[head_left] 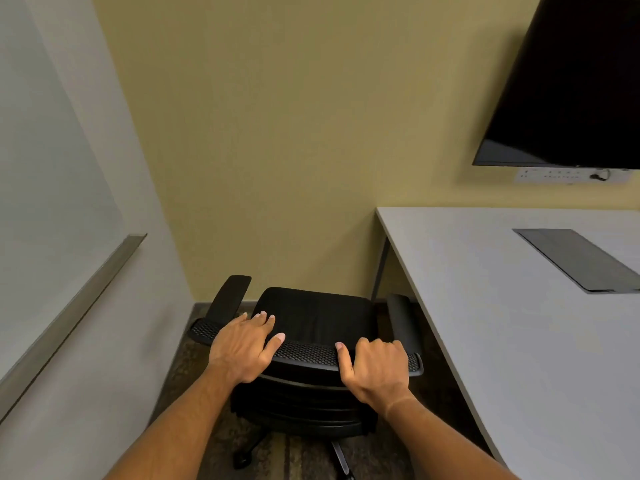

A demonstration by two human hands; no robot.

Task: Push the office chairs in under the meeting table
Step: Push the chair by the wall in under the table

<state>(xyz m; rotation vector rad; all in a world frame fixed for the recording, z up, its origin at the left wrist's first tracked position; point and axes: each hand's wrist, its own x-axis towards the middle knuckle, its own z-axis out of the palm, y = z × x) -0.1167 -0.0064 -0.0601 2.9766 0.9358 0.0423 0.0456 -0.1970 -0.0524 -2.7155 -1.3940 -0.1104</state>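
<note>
Both bare forearms reach forward to a black office chair (pixel 313 318) that stands beside the grey tabletop (pixel 502 306), not under it.

Left hand (pixel 242 348) lies flat over the mesh top edge of the chair back, fingers spread and stretched, its grip apart; right hand (pixel 375 367) has its grip clamped on the same edge, fingers curled over it and thumb on the mesh. Its seat faces the yellow wall, in the corner between a whiteboard (pixel 52 168) on the left and the tabletop on the right. One armrest (pixel 401 320) is just beside the tabletop's edge. On the tabletop sits a dark cable hatch (pixel 578 259), and a black screen (pixel 571 84) hangs above.
</note>
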